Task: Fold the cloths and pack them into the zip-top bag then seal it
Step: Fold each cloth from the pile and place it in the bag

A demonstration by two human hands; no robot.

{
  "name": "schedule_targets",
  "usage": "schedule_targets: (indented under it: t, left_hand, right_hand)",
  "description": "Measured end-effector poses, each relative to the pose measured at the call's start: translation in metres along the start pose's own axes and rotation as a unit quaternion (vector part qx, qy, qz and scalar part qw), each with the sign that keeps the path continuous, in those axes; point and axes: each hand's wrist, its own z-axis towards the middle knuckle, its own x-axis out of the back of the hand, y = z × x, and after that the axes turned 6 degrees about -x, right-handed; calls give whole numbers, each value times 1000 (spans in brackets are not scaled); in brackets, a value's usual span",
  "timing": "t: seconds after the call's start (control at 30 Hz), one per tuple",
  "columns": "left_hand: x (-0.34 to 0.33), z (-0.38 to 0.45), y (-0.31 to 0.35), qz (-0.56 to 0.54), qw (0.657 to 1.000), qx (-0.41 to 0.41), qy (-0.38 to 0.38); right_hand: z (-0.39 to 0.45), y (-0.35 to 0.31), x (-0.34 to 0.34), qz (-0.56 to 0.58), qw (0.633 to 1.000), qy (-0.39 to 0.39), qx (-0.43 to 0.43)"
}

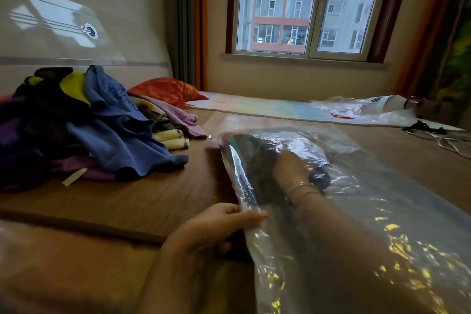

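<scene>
clear zip-top bag [397, 211] lies flat on the brown bed surface [127, 201], long, glossy, crinkled, with glare streaks and yellow reflections near its open end closest to the camera. left hand [216, 227] pinches the bag's left edge at the mouth, thumb on top, fingers curled under, grasping the plastic. right hand [283, 160] is pushed deep inside the bag, forearm seen through the film, bangles [302, 190] at the wrist. it rests on a dark folded cloth [254, 150] at the bag's far end; can't tell if the fingers are gripping it or just pressing, the plastic blurs them. a small dark scrunched item [318, 177] sits just right of the wrist, inside the bag.

left of the bag, well apart: pile of unfolded clothes [76, 130], blue garment [122, 132] on top, purple, black, yellow, lilac pieces mixed in, cream striped fabric [173, 139] at the edge nearest the bag. orange cloth [165, 90] behind the pile. beyond the bag, another plastic bag [369, 109] lies flat. window [298, 5] further behind.
</scene>
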Motion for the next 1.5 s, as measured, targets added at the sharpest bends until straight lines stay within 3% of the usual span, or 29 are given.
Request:
schedule_targets:
  t: [0.07, 0.17, 0.3, 0.4, 0.53, 0.73, 1.0, 1.13, 1.27, 1.5]
  left_hand:
    - [-1, 6, 3, -19, 998, 7, 59]
    - [0, 19, 3, -69, 987, 18, 146]
    - [-14, 29, -1, -136, 968, -34, 208]
    - [-24, 29, -4, -187, 957, -69, 213]
    - [-25, 26, -7, -198, 959, -68, 188]
    - [-11, 23, -13, -170, 970, -56, 162]
    - [1, 29, -16, -198, 963, -53, 175]
    - [-4, 36, -15, -199, 958, -56, 201]
    - [-4, 37, -12, -203, 955, -44, 213]
    - [-10, 31, -14, -198, 953, -38, 228]
  right_hand:
    - [-9, -10, 7, 24, 999, -29, 28]
    - [-19, -7, -1, 25, 998, -5, 60]
    - [-40, 6, -2, 19, 991, 8, 130]
    - [-48, 22, -6, -71, 981, 8, 181]
    - [-44, 31, -15, -168, 968, -50, 178]
    - [-6, 10, -43, -170, 960, -50, 219]
    - [40, -8, -79, -145, 975, -55, 160]
    - [46, -4, -69, -187, 970, -53, 148]
    - [36, 3, -55, -122, 979, -79, 143]
    - [-39, 51, -30, -151, 960, -173, 161]
